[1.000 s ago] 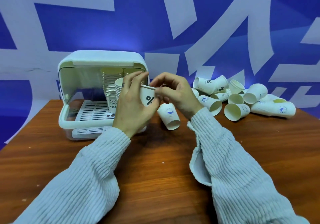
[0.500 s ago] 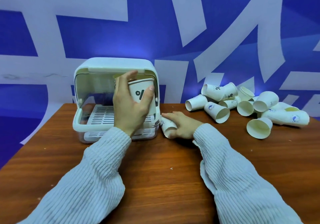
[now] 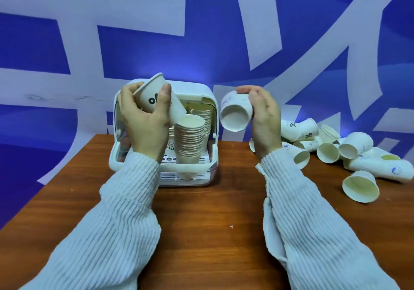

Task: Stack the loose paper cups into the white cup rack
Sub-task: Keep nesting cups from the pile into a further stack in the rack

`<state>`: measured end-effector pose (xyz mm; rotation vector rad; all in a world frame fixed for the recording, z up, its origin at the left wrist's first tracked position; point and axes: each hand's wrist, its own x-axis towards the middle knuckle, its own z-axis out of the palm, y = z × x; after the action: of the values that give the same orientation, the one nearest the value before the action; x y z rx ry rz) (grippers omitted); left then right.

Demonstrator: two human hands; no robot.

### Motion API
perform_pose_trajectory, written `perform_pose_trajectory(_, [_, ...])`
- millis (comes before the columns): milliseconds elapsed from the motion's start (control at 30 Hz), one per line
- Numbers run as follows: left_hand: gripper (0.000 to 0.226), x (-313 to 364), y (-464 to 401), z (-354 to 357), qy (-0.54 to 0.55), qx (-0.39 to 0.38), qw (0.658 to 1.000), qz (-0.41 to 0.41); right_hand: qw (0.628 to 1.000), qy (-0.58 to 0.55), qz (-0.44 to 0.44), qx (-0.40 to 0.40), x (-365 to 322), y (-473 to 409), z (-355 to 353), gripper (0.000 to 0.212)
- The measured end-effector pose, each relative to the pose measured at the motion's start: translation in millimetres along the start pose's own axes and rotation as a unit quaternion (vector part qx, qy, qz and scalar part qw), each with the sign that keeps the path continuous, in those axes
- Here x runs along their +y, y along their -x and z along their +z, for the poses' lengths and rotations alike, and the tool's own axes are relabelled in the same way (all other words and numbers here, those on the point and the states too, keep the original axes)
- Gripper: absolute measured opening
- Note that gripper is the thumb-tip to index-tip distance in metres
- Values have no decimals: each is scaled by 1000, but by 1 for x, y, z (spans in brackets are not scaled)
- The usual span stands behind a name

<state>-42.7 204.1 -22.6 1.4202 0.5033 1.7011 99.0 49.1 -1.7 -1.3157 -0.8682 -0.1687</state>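
Observation:
The white cup rack (image 3: 201, 94) stands at the table's far side, open toward me, with tall stacks of nested cups (image 3: 190, 141) inside. My left hand (image 3: 145, 121) holds a tilted cup with a percent mark (image 3: 154, 94) just above the front stack. My right hand (image 3: 264, 119) holds a second paper cup (image 3: 235, 114) in the air to the right of the rack, its base turned toward me. A pile of loose paper cups (image 3: 336, 148) lies on the table at the right.
A wooden table (image 3: 212, 222) spreads in front of me, backed by a blue and white wall. One loose cup (image 3: 360, 188) lies apart, nearer to me, at the right. Both my sleeves are pale ribbed knit.
My left hand lifted and tilted its cup above the rack's stack. My right hand picked a cup off the table and raised it beside the rack.

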Motion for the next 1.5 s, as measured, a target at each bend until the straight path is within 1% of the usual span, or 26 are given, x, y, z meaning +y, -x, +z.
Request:
perform_pose_trajectory(33, [41,0,0,0,2,-1,1000,-2,999,-3,-50,2,-5,-3,8,24])
perform_pose_trajectory(100, [45,0,-1,-1,9,4,1000,-1,991,18,-132,-28,-18,-8,22,24])
perform_pose_trajectory(167, [46,0,-4,-2,15,15,1000,1,976,94,-178,-79,-21,-14,34,26])
perform_pose_trajectory(233, [42,-1,-6,-3,11,27,1000,3,956,182,-185,-139,-17,-18,44,29])
perform_pose_trajectory(333, [37,0,-8,-5,14,37,999,7,909,286,-213,-215,-3,-18,49,28])
perform_pose_trajectory(400, [37,1,-9,-6,16,35,999,8,883,322,-220,-261,4,-12,49,29])
perform_pose_trajectory(500, [32,1,-10,-5,14,26,999,13,865,337,-193,-317,16,3,48,33])
perform_pose_trajectory(567, [22,2,-9,-5,16,15,999,31,875,324,-188,-307,24,13,47,33])
perform_pose_trajectory(633, [16,3,-8,-1,9,-16,998,53,895,298,-174,-283,28,19,46,27])
perform_pose_trajectory(700, [17,6,-9,6,-26,-51,994,89,917,266,-137,-264,31,21,47,16])
perform_pose_trajectory(767, [19,4,-11,15,-40,-83,989,119,934,238,-126,-234,35,22,48,9])
perform_pose_trajectory(833, [26,0,-13,20,-48,-114,985,123,953,201,-116,-193,40,24,48,6])
perform_pose_trajectory(900, [32,-5,-15,22,-56,-134,982,122,966,171,-102,-165,41,27,46,10])
perform_pose_trajectory(1000, [37,-9,-16,23,-70,-151,978,124,972,150,-106,-145,42,31,46,19])
perform_pose_trajectory(1133, [37,-11,-18,26,-104,-178,966,156,984,99,-69,-130,43,34,44,22])
perform_pose_trajectory(1200, [33,-11,-19,24,-124,-193,957,177,984,110,-69,-126,43,34,42,23])
perform_pose_trajectory(1267, [31,-14,-17,22,-162,-240,937,198,982,131,-86,-109,44,36,42,26])
perform_pose_trajectory(1333, [48,-21,-10,18,-211,-322,901,201,984,130,-85,-87,49,41,42,31])
perform_pose_trajectory(1400, [66,-28,-1,13,-243,-383,873,178,990,99,-53,-90,56,47,42,45])
perform_pose_trajectory(1500, [77,-33,6,4,-258,-405,866,141,989,67,-4,-134,63,56,43,66])
